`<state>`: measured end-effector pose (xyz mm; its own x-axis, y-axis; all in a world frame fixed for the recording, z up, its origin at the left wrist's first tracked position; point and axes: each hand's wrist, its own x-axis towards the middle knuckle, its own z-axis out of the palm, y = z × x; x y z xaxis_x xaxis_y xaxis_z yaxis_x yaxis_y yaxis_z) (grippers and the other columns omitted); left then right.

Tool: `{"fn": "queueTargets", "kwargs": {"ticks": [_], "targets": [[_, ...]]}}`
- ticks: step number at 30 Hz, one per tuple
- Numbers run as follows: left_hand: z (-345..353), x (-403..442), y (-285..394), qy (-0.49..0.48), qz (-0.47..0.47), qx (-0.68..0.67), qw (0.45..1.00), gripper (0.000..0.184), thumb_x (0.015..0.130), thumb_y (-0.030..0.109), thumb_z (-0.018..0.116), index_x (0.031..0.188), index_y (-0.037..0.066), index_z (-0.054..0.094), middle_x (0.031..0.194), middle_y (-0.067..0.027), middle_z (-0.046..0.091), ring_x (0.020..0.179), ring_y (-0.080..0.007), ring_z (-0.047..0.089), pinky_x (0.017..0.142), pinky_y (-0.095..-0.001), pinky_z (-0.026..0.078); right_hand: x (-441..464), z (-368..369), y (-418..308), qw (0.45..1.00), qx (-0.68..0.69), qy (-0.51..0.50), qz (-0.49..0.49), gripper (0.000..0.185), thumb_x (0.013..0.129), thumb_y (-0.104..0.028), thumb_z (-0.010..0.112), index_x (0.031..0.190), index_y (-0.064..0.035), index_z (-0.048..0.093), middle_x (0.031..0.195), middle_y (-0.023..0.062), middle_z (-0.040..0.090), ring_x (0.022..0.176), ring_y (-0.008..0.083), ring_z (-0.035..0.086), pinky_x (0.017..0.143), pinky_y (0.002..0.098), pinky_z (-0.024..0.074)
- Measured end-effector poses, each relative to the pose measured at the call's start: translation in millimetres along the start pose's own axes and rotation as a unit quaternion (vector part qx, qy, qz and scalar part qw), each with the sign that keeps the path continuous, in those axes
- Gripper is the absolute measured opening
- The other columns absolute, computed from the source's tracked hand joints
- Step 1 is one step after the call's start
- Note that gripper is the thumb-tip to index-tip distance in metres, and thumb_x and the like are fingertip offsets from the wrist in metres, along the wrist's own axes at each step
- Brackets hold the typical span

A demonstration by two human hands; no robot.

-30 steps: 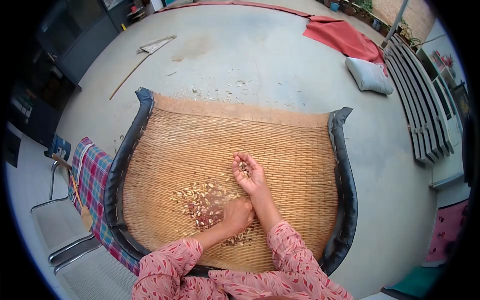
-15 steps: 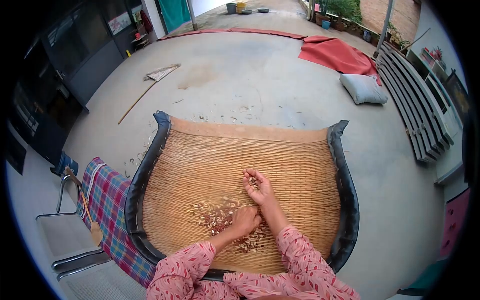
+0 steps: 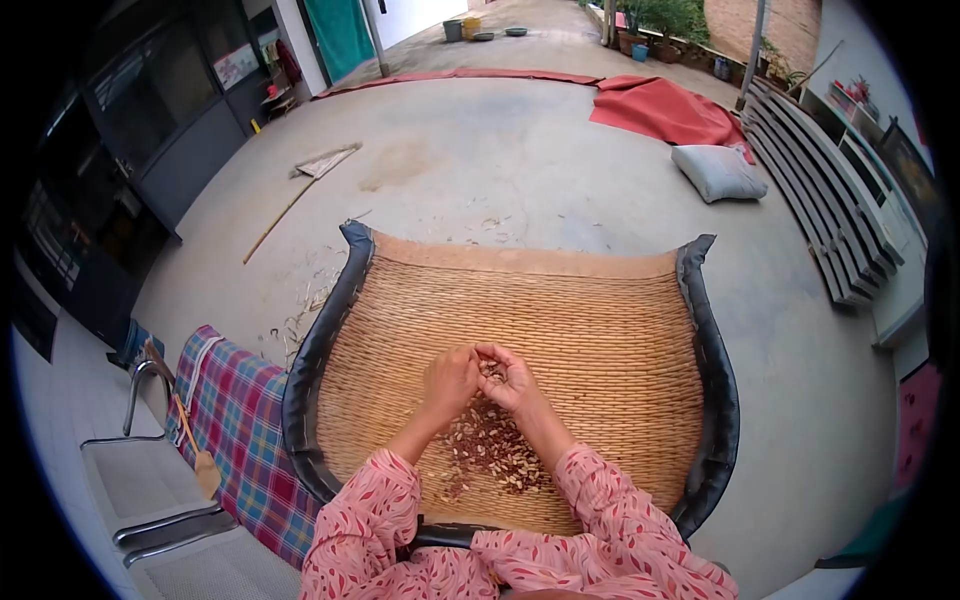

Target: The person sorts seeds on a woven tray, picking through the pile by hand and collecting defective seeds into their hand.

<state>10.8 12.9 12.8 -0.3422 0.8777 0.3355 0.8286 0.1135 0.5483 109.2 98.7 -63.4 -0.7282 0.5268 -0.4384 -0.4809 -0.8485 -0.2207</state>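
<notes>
A woven winnowing basket [image 3: 610, 340] with a black-wrapped rim lies in front of me. On its weave, below my hands, is a loose pile of small dark red and pale pieces [image 3: 490, 450] that look like beans. My right hand [image 3: 515, 385] is cupped, palm up, around a small heap of the same pieces. Against its fingertips is my left hand [image 3: 452, 380], its fingers closed together. What the left fingers pinch, if anything, is hidden.
Left of the basket are a plaid cloth [image 3: 240, 410] and metal chairs [image 3: 140, 480] with a wooden paddle [image 3: 206, 470]. Farther off, a long-handled tool [image 3: 290, 210] lies on the floor. A stuffed sack [image 3: 720, 172] and red sheeting [image 3: 660, 108] lie back right.
My left hand has risen from the pile to meet the fingers of my right hand. The basket appears farther right in view as the camera shifts.
</notes>
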Motion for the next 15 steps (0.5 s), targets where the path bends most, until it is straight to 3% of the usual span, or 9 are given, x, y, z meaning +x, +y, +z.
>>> {"fn": "queueTargets", "kwargs": {"ticks": [5,10,12,15], "targets": [[-9,-6,-6,0.006,0.034,-0.03,0.999,0.013,0.086,0.014,0.063,0.081,0.002,0.063,0.076,-0.0156,0.065,0.07,-0.0342,0.064,0.062,-0.0447,0.048,-19,5,-2,0.999,0.042,0.022,-0.006,0.015,0.091,-0.006,0.062,0.103,0.0032,0.063,0.104,0.0133,0.064,0.098,0.0238,0.063,0.089,0.038,0.0577],[-65,-17,-16,-0.17,-0.062,0.108,0.978,0.022,0.084,0.02,0.067,0.079,0.0,0.061,0.069,-0.0187,0.061,0.068,-0.0357,0.062,0.059,-0.0433,0.046,-8,1,-62,0.997,0.063,-0.01,-0.052,0.015,0.092,-0.006,0.062,0.1,0.0063,0.063,0.101,0.0136,0.066,0.09,0.0245,0.066,0.082,0.0375,0.0605],[-71,-47,-64,-0.187,-0.031,0.112,0.975,0.028,0.083,0.024,0.07,0.08,-0.003,0.06,0.067,-0.0207,0.059,0.062,-0.0381,0.06,0.057,-0.0446,0.044,3,-19,-83,0.992,0.106,-0.04,-0.054,0.017,0.092,-0.006,0.061,0.101,0.0089,0.062,0.101,0.0157,0.067,0.089,0.0246,0.067,0.079,0.0371,0.0612],[-80,-73,-102,-0.441,-0.08,0.204,0.87,0.044,0.085,0.036,0.068,0.095,-0.006,0.063,0.071,-0.0261,0.066,0.06,-0.0411,0.065,0.059,-0.0469,0.053,3,-34,-101,0.983,0.116,-0.125,-0.066,0.017,0.093,-0.005,0.059,0.102,0.0099,0.062,0.102,0.0179,0.067,0.087,0.0245,0.068,0.079,0.0361,0.061]]}}
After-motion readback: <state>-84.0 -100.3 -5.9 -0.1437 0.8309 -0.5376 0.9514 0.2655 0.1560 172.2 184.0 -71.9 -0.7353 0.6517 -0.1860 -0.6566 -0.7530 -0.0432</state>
